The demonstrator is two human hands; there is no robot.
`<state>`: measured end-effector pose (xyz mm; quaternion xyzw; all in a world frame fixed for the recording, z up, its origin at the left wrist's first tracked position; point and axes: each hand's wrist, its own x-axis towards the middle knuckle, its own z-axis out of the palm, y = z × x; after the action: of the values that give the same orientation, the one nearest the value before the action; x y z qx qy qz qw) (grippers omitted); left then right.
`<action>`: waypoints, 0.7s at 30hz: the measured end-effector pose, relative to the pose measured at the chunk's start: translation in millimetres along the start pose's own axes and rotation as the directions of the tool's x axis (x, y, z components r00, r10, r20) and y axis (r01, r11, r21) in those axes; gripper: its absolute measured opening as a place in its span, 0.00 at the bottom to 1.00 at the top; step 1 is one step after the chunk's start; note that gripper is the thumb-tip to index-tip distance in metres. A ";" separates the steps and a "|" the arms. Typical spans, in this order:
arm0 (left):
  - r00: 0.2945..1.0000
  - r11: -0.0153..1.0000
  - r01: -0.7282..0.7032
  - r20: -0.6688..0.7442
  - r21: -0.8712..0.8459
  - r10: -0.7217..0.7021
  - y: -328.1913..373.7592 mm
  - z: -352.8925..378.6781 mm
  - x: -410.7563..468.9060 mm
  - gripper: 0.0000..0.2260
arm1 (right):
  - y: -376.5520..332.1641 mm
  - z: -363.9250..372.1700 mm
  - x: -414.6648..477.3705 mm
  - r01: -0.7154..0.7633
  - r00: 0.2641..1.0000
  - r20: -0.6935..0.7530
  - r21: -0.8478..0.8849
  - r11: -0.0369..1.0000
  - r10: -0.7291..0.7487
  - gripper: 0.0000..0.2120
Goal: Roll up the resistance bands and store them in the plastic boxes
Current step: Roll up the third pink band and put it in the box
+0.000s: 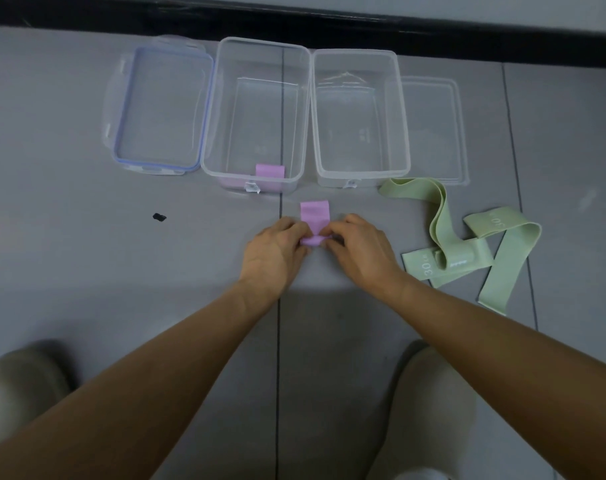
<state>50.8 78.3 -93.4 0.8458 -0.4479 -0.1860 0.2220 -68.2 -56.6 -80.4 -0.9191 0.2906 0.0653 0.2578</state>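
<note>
Rolling step in hand: left grip (277,249) and right grip (360,247) pinch the part-rolled pink band (314,216) at the floor's centre, near the left box (207,140); next move probably calls for winding in its flat tail

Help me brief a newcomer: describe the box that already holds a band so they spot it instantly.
Along the black strip at the far edge, find the blue-rimmed lid. The clear box just right of it is yours. Unlike the right box beside it, it has a pink roll against its near wall.
</note>
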 end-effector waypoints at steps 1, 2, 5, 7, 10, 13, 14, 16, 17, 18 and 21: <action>1.000 1.000 0.024 -0.006 -0.013 -0.024 1.1 0.4 1.9 0.07 | 0.3 -0.1 0.0 -0.001 1.000 -0.003 0.012 1.000 0.001 0.10; 0.999 0.999 0.037 -0.004 -0.020 -0.038 2.5 0.7 3.9 0.07 | 0.9 -0.1 -0.3 -0.005 1.000 -0.009 0.026 1.000 0.005 0.11; 0.999 0.999 0.030 0.018 -0.019 -0.029 2.7 -0.1 8.1 0.06 | 2.7 -0.1 -1.5 -0.006 1.000 -0.028 0.070 0.998 0.008 0.12; 0.999 1.000 0.010 0.047 -0.019 -0.009 0.6 -0.9 9.4 0.07 | 2.9 0.3 -3.9 0.024 1.000 -0.013 0.060 0.998 -0.023 0.11; 0.997 1.000 -0.009 0.072 -0.017 0.010 1.8 -0.7 5.6 0.09 | 4.6 1.9 -7.9 0.034 0.999 -0.011 0.041 0.999 -0.034 0.10; 0.999 1.000 -0.011 0.050 -0.017 0.012 4.0 0.3 -2.3 0.12 | 5.7 2.2 -8.7 0.055 0.998 0.009 0.020 0.998 -0.055 0.09; 0.999 1.000 -0.026 0.024 -0.004 0.026 3.6 0.7 -3.9 0.11 | 6.1 1.6 -7.7 0.067 0.998 0.018 0.001 0.998 -0.067 0.09; 0.998 0.997 -0.066 -0.021 0.039 0.067 1.5 1.0 -5.5 0.09 | 5.5 -0.6 -4.3 0.067 0.997 0.026 -0.021 0.998 -0.066 0.10; 0.996 0.995 -0.078 -0.026 0.057 0.080 0.3 1.0 -5.3 0.09 | 4.9 -1.3 -3.0 0.060 0.998 0.027 -0.024 0.998 -0.060 0.10; 0.996 0.994 -0.083 -0.016 0.069 0.085 -0.5 1.1 -4.4 0.10 | 4.1 -1.6 -2.1 0.053 0.998 0.023 -0.024 0.998 -0.052 0.10; 0.997 0.993 -0.080 -0.010 0.083 0.081 -1.6 0.5 2.6 0.08 | 2.4 -0.8 -2.0 0.028 0.999 -0.026 0.004 1.000 -0.028 0.09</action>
<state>53.0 76.8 -95.0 0.8369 -0.4874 -0.1528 0.1970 -71.2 -57.7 -80.2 -0.9233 0.2813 0.0493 0.2570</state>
